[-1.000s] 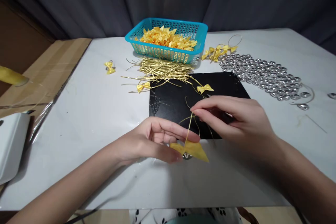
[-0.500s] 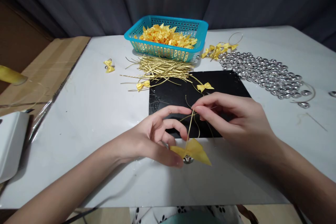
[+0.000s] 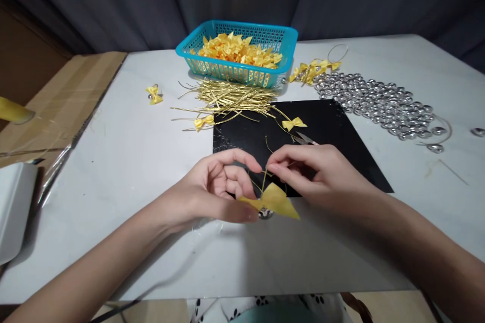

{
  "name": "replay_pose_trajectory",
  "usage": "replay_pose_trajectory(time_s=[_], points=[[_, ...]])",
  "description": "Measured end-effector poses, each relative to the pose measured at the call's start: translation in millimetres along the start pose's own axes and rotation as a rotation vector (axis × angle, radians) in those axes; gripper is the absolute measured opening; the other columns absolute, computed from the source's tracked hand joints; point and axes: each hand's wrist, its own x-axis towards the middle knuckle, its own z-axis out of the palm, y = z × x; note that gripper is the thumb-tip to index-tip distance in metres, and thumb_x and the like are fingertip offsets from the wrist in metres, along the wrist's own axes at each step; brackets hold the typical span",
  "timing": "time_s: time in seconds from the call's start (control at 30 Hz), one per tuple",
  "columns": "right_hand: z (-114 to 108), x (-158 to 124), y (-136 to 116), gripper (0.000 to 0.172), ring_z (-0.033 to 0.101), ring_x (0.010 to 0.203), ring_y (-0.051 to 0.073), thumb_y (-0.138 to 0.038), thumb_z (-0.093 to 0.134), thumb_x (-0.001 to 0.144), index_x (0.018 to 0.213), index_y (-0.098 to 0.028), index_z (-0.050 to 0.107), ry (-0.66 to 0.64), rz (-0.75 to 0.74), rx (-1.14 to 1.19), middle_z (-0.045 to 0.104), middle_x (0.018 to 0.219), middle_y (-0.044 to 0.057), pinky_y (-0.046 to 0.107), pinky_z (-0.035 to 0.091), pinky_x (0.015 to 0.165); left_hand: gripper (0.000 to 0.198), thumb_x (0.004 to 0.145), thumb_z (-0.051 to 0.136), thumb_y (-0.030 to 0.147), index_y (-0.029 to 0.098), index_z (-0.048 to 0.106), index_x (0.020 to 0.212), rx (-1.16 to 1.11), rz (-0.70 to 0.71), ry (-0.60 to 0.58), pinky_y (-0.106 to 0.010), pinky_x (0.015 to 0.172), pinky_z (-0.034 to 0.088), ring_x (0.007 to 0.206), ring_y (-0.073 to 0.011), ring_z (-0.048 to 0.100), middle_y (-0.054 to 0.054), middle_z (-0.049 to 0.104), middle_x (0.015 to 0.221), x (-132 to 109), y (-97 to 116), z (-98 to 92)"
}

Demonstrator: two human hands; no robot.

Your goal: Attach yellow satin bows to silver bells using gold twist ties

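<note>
Bow (image 3: pixel 275 201), yellow satin, at near edge of black mat (image 3: pixel 337 126), pinched by left hand (image 3: pixel 215 189). Right hand (image 3: pixel 322 176) grips gold wire (image 3: pixel 264 180) rising from its knot. Judged light, soft, slippery: hold at centre. Versus half a second ago, hands closer, wire span shorter. Far: teal basket (image 3: pixel 227 66).

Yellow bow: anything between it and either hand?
Nothing visible. The left hand pinches the yellow bow by one wing, and the right hand pinches the gold tie that rises from the bow's middle.
</note>
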Motion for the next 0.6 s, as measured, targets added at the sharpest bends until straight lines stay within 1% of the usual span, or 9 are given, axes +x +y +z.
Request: replay_pose_trajectory(time_s=[0.07, 0.13, 0.23, 0.33, 0.47, 0.6], points=[[-4.0, -0.7, -1.4, 0.017, 0.036, 0.046, 0.006, -0.018, 0.048, 0.084, 0.073, -0.016, 0.062, -0.118, -0.035, -0.034, 0.049, 0.054, -0.004, 0.018, 0.027, 0.044, 0.035, 0.057, 0.071, -0.004, 0.017, 0.061, 0.083, 0.026, 0.036, 0.024, -0.004, 0.041, 0.04, 0.042, -0.0001, 0.054, 0.007, 0.065, 0.059, -0.7, 0.4, -0.6], [-9.3, -2.5, -2.8, 0.02, 0.038, 0.049, 0.006, -0.016, 0.044, 0.085, 0.073, -0.016, 0.06, -0.238, -0.12, -0.052, 0.05, 0.057, -0.003, 0.019, 0.028, 0.046, 0.033, 0.056, 0.073, -0.002, 0.017, 0.061, 0.08, 0.038, 0.056, 0.045, -0.005, 0.041, 0.04, 0.041, 0.0, 0.053, 0.007, 0.065, 0.059, -1.2, -0.1, -1.6], [-16.2, -6.4, -4.3, 0.022, 0.037, 0.05, 0.007, -0.011, 0.041, 0.085, 0.067, -0.017, 0.054, -0.363, -0.214, -0.045, 0.044, 0.056, -0.004, 0.02, 0.028, 0.049, 0.031, 0.056, 0.073, -0.001, 0.016, 0.059, 0.078, 0.029, 0.073, 0.06, -0.006, 0.042, 0.042, 0.043, -0.0011, 0.054, 0.006, 0.065, 0.06, -1.0, -0.9, -2.4], [-18.2, -10.6, -6.4, 0.02, 0.035, 0.051, 0.007, -0.009, 0.043, 0.083, 0.067, -0.017, 0.051, -0.444, -0.237, -0.015, 0.04, 0.056, -0.004, 0.02, 0.029, 0.049, 0.029, 0.056, 0.073, -0.001, 0.015, 0.059, 0.075, -0.018, 0.082, 0.078, -0.007, 0.046, 0.045, 0.046, -0.0031, 0.057, 0.005, 0.067, 0.059, 0.5, -0.8, -1.7], [-17.5, -14.6, -13.0, 0.016, 0.04, 0.05, 0.006, -0.008, 0.047, 0.081, 0.077, -0.018, 0.058, -0.518, -0.245, 0.061, 0.049, 0.058, -0.005, 0.019, 0.034, 0.05, 0.026, 0.057, 0.072, 0.0, 0.015, 0.058, 0.073, -0.083, 0.086, 0.105, -0.008, 0.047, 0.046, 0.047, -0.0041, 0.06, 0.004, 0.067, 0.056, 2.1, -0.6, -0.2], [-19.1, -17.3, -21.1, 0.016, 0.045, 0.051, 0.006, -0.008, 0.051, 0.08, 0.073, -0.02, 0.06, -0.554, -0.274, 0.113, 0.056, 0.06, -0.005, 0.019, 0.038, 0.053, 0.025, 0.059, 0.069, -0.003, 0.014, 0.057, 0.072, -0.107, 0.048, 0.099, -0.009, 0.049, 0.047, 0.048, -0.0045, 0.061, 0.003, 0.069, 0.058, 0.7, -2.2, 0.9]])
